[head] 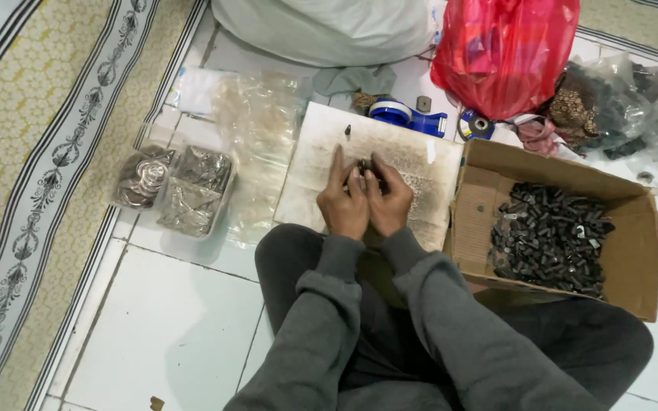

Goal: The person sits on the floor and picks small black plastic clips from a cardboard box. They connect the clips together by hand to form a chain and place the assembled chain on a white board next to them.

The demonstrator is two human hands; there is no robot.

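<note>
My left hand point(342, 199) and my right hand point(388, 199) are pressed together over a worn white board point(321, 144) on the floor in front of my crossed legs. Both pinch a small dark metal part point(364, 167) between their fingertips. Most of the part is hidden by the fingers. One more small dark piece point(347, 131) lies on the board beyond my hands. My grey sleeves run down to the bottom of the view.
An open cardboard box point(634, 251) full of small dark metal parts stands at the right. Clear bags of shiny metal pieces point(173, 183) lie at the left. A blue tape dispenser point(405, 116), a red plastic bag point(504, 53) and a white sack point(329, 30) sit beyond the board.
</note>
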